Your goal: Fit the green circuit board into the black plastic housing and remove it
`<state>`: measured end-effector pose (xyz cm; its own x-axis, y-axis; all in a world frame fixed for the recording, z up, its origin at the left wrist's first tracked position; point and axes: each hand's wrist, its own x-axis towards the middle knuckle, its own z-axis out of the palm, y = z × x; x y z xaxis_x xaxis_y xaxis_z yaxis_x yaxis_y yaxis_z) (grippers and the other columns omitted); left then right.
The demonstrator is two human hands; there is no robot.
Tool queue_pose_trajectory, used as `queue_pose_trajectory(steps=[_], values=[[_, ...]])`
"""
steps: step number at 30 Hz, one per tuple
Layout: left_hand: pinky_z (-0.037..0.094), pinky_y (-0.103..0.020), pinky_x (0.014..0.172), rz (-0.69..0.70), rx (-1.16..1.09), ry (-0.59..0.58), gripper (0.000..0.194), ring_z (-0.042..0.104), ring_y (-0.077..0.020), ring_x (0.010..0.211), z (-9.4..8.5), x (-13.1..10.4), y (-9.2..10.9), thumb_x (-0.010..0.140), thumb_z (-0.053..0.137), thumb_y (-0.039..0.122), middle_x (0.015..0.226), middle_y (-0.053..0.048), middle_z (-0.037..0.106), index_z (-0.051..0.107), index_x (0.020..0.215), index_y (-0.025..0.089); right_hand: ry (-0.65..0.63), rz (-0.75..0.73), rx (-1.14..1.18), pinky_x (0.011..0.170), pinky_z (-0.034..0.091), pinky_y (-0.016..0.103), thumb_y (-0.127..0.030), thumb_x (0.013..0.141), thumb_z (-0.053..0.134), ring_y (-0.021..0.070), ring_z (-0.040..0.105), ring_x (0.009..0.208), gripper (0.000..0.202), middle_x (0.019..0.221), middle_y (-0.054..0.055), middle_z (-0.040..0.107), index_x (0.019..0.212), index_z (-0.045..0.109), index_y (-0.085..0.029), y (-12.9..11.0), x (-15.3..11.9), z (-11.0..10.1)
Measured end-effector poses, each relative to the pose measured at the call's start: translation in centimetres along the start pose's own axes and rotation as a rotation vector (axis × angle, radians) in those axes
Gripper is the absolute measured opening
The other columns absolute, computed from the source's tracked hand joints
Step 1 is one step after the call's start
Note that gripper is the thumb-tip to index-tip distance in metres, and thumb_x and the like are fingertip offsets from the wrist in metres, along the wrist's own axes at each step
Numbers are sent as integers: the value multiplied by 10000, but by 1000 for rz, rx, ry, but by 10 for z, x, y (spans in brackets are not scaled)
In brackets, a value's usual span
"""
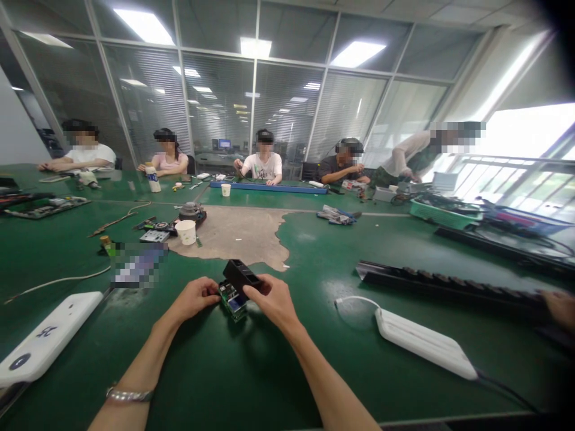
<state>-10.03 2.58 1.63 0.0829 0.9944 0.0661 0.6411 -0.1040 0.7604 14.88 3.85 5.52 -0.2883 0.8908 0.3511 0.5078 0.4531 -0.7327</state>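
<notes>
A green circuit board assembly (232, 304) with a dark blue part on it is pinched at its left edge by my left hand (197, 297). In my right hand (272, 297) is a black plastic housing (241, 275), tilted and overlapping the upper right part of the board. My right thumb lies along the near side of the housing. Whether housing and board touch is hidden. Both hands are just above the green tabletop (287, 389).
White power banks (49, 338) lie left and right, the right one (422, 341) with a cable. Ahead are a paper cup (185, 232), electronic parts and a bare tan patch. A long black strip (431, 287) lies right, near another person's hand (561, 308). Several people sit across.
</notes>
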Motion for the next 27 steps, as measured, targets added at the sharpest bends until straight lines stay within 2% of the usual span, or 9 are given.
queue_pose_trajectory(steps=[3,8,14,22,27], values=[[379,-244,588,5,-4,14,264,495,-145,646,1,-1,1,681,653,385,771,-14,595,668,831,168,6,-44,-38,550,373,227,-422,771,608,124,536,591,253,690,-2,632,853,676,-192,-12,-7,3],[369,-240,579,6,-6,5,248,503,-147,644,1,-1,2,689,656,380,737,-8,596,666,818,168,34,-93,-107,588,386,241,-380,760,617,137,536,623,245,718,-5,622,934,642,-210,-18,-14,7],[371,-234,578,7,-29,-2,238,498,-136,636,1,1,0,695,662,366,738,-2,586,640,809,158,36,-162,-172,725,419,286,-394,725,654,198,571,838,345,918,43,630,1008,587,-209,-23,-21,13],[374,-219,562,-7,-159,-5,410,498,-123,630,4,3,-4,666,704,364,746,10,575,607,1010,164,-25,-187,-256,823,427,341,-365,717,637,231,552,939,511,998,67,596,1176,480,-203,-18,-27,18],[362,-203,538,9,-173,-67,474,472,-101,601,3,4,-5,678,701,347,760,19,554,582,1095,155,-90,-149,-301,829,429,356,-426,708,644,236,538,926,463,974,71,568,1096,519,-205,-13,-31,23]])
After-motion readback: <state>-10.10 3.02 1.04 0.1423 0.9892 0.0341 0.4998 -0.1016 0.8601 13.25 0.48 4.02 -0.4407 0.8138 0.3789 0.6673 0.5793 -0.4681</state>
